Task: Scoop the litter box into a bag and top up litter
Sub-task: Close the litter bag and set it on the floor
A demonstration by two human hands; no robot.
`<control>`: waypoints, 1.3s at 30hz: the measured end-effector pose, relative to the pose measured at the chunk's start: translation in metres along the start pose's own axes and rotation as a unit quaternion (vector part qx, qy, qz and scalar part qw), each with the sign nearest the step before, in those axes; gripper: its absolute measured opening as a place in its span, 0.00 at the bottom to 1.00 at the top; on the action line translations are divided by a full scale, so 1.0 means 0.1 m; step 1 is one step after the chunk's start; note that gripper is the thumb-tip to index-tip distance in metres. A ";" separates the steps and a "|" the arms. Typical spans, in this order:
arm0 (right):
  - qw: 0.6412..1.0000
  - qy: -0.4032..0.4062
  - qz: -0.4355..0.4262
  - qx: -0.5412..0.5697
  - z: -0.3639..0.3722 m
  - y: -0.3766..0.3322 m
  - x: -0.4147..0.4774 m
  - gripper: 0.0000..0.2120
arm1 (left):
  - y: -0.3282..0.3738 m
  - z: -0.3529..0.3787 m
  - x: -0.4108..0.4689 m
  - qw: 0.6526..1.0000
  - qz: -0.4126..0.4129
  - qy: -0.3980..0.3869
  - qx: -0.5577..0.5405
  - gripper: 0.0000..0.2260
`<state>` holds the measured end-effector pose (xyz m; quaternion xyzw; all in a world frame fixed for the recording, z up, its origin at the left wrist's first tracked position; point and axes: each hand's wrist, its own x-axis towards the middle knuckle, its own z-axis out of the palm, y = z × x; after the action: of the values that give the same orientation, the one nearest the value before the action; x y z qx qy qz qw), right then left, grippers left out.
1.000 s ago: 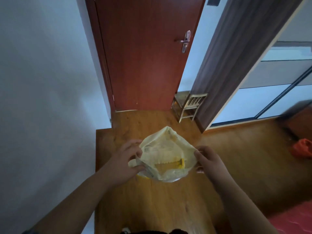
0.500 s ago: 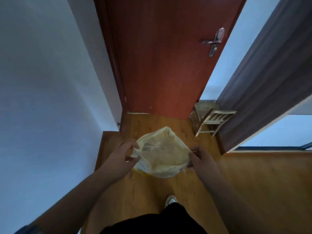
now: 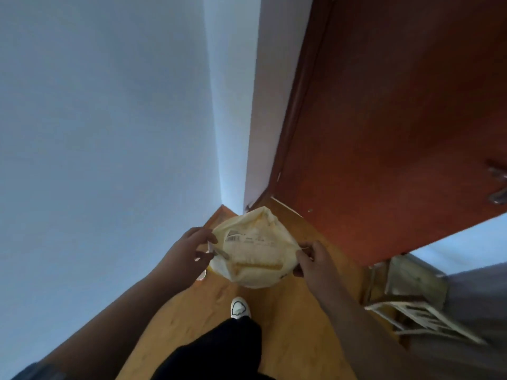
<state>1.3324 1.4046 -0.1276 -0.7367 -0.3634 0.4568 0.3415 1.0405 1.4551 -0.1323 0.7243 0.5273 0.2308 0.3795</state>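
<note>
Both edges of yellowish bag (image 3: pixel 253 249) pinched, left hand (image 3: pixel 188 253) one side, right hand (image 3: pixel 315 263) other, contents blurred, door handle (image 3: pixel 498 185) cropped

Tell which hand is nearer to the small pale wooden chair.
Right. The right hand is left of the chair; the left hand is farther left, beyond the yellowish plastic bag.

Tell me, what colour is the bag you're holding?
The bag is pale creamy yellow, best seen in the head view.

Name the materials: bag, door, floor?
The bag looks like thin translucent plastic film: pale yellow, crinkled, with a printed label visible. The door seems to be reddish wood or veneer, satin, with faint grain. The floor looks like orange wood or laminate with grain streaks.
</note>
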 end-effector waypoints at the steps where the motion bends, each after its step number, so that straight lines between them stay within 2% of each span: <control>1: 1.000 -0.020 -0.010 -0.019 0.07 -0.08 0.25 0.04 | -0.12 0.00 0.11 0.999 -0.016 0.025 -0.014 0.15; 5: 0.993 -0.082 -0.034 -0.076 0.32 -0.32 1.02 0.04 | -0.47 0.05 0.51 0.992 -0.079 0.089 -0.040 0.16; 12: 0.969 -0.155 -0.068 -0.180 0.90 -0.76 2.21 0.07 | -0.87 0.10 1.15 0.969 -0.205 0.126 -0.053 0.19; 17: 0.958 -0.220 -0.007 -0.184 1.34 -0.77 2.83 0.06 | -1.15 0.28 1.46 0.913 -0.366 0.152 -0.095 0.13; 21: 0.944 -0.258 0.023 -0.206 1.74 -0.54 3.50 0.06 | -1.52 0.60 1.84 0.876 -0.438 0.166 -0.113 0.14; 25: 0.931 -0.286 0.042 -0.223 2.21 0.01 4.19 0.06 | -2.06 1.16 2.21 0.832 -0.494 0.201 -0.151 0.15; 32: 0.903 -0.316 0.014 -0.293 3.18 1.43 5.57 0.09 | -3.56 2.46 2.76 0.720 -0.572 0.292 -0.263 0.19; 34: 0.890 -0.337 0.002 -0.308 3.42 1.87 5.91 0.10 | -4.04 2.84 2.88 0.717 -0.571 0.299 -0.265 0.20; 39: 0.857 -0.389 -0.046 -0.335 3.83 2.92 6.62 0.16 | -5.05 3.67 3.13 0.740 -0.554 0.291 -0.247 0.25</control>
<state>1.2556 1.8843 -0.7861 -0.5515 -0.6311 0.5404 -0.0746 1.1180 1.7152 -0.7755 0.0832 0.8445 0.3016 0.4346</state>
